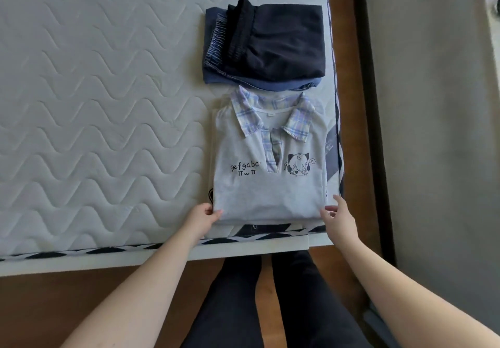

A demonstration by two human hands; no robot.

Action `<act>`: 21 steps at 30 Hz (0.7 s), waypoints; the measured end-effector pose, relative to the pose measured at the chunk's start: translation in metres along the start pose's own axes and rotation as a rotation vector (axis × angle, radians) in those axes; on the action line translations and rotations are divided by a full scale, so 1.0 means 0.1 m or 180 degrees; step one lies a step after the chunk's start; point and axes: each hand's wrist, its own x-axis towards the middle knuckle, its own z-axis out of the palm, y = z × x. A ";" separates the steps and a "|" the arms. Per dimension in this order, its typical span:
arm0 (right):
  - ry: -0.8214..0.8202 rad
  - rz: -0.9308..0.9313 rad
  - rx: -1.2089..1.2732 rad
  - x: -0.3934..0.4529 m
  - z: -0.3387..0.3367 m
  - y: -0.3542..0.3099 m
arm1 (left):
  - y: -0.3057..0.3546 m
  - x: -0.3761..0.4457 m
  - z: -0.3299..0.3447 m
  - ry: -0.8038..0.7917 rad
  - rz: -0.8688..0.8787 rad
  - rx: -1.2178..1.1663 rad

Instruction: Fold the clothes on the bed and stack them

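A folded light grey shirt [270,185] with a plaid collar, black lettering and a cartoon print lies on the quilted white mattress [94,117], on top of other folded pale clothes near the bed's front right corner. My left hand [201,216] pinches the shirt's lower left corner. My right hand [338,217] hovers by the lower right corner with its fingers spread, holding nothing. Behind the shirt sits a stack of folded dark clothes [270,41]: black shorts on blue garments.
The mattress edge [162,250] with dark piping runs just in front of my hands. A brown wooden floor strip [349,49] borders the bed's right side, with a beige wall [433,104] beyond. My legs in black trousers [284,307] stand at the bed's foot.
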 end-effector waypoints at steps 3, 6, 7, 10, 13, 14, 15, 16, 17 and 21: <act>-0.0219 -0.0087 0.0042 -0.04 -0.04 0.06 | 0.02 -0.10 0.04 0.0101 0.0052 0.0047; -0.0375 0.0008 -0.0128 -0.01 -0.04 0.00 | 0.05 -0.15 0.05 0.0198 0.0156 0.0208; -0.0435 0.0113 -0.0325 0.02 -0.03 -0.01 | 0.05 -0.16 0.04 0.0240 0.0160 0.0242; -0.0585 0.0359 -0.0870 0.13 -0.01 0.04 | 0.02 -0.15 0.03 0.0347 0.0141 0.0200; -0.0475 0.0367 -0.0644 0.20 -0.02 0.15 | -0.06 -0.13 0.09 0.0541 0.0108 0.0087; -0.0465 0.0350 -0.0568 0.19 -0.04 0.19 | -0.08 -0.14 0.11 0.0617 0.0097 0.0132; -0.0450 0.0306 -0.0508 0.18 -0.06 0.22 | -0.09 -0.14 0.14 0.0706 0.0116 0.0157; -0.0449 0.0306 -0.0500 0.15 -0.07 0.24 | -0.08 -0.18 0.17 0.0800 0.0094 0.0221; -0.0452 0.0275 -0.0461 0.11 -0.09 0.25 | -0.06 -0.21 0.19 0.0906 0.0066 0.0228; -0.0299 -0.0032 -0.0532 -0.12 -0.23 0.22 | -0.01 -0.44 0.24 0.1043 0.0040 0.0539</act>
